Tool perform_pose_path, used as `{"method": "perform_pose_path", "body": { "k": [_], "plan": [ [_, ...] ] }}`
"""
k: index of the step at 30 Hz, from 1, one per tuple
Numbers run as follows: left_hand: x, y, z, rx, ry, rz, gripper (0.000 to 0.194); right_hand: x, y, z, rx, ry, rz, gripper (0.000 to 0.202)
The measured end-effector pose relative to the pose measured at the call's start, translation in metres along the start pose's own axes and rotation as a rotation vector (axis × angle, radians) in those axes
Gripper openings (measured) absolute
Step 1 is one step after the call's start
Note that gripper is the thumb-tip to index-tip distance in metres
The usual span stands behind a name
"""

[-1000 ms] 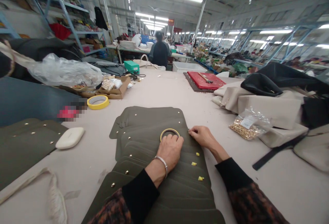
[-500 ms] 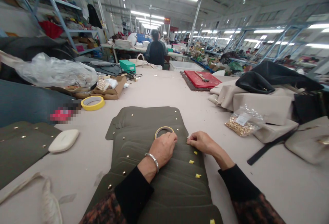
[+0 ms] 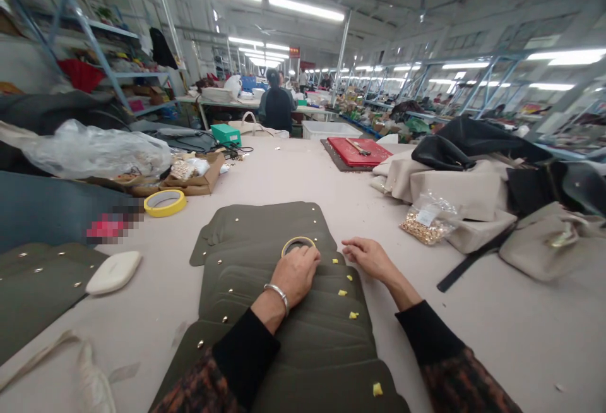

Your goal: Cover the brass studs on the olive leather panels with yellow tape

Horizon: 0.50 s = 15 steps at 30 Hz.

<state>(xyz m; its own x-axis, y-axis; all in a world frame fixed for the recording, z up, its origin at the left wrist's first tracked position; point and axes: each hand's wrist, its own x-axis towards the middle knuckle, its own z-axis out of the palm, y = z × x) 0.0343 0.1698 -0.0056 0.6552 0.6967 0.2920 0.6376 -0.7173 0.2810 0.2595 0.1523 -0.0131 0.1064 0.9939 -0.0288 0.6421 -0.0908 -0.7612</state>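
Tape roll (image 3: 298, 239): over the far part of the panels, its far rim showing beyond my left knuckles; round, so no long axis, and I can't tell whether it lies flat or tips.
Left hand (image 3: 294, 274): the nearer one, touching the roll, my fingers curled closed over its near side.
Olive panels (image 3: 265, 230): under roll and left hand, overlapping, the row running lengthwise away from me.
Yellow bits (image 3: 342, 293): along the panels' right side, the farthest between the roll and my right fingertips.
Right hand (image 3: 372, 258): just past the panels' right edge, roll off to its left; thumb and forefinger close together, though I can't tell whether they pinch anything.
Metal studs (image 3: 230, 290): along the panels' left side.
Table (image 3: 426, 350): beneath everything, bare under my right wrist.
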Motion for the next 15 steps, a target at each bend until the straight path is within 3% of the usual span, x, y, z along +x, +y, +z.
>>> {"method": "perform_pose_path", "body": {
  "k": [3,7,11,15],
  "plan": [
    [-0.001,-0.001,-0.001,-0.051,0.031,0.034,0.015,-0.003,0.002,0.000,-0.041,0.085,-0.058,0.029],
    [-0.003,-0.001,-0.006,-0.115,0.049,0.073,0.016,-0.005,-0.012,0.007,-0.271,0.027,-0.202,0.027],
    [-0.007,-0.002,-0.009,-0.204,0.132,0.080,0.017,-0.010,-0.025,0.009,-0.375,0.038,-0.185,0.022],
    [-0.010,-0.004,-0.010,-0.310,0.241,0.032,0.020,-0.016,-0.026,0.004,-0.451,-0.107,-0.169,0.018]
  ]
}}
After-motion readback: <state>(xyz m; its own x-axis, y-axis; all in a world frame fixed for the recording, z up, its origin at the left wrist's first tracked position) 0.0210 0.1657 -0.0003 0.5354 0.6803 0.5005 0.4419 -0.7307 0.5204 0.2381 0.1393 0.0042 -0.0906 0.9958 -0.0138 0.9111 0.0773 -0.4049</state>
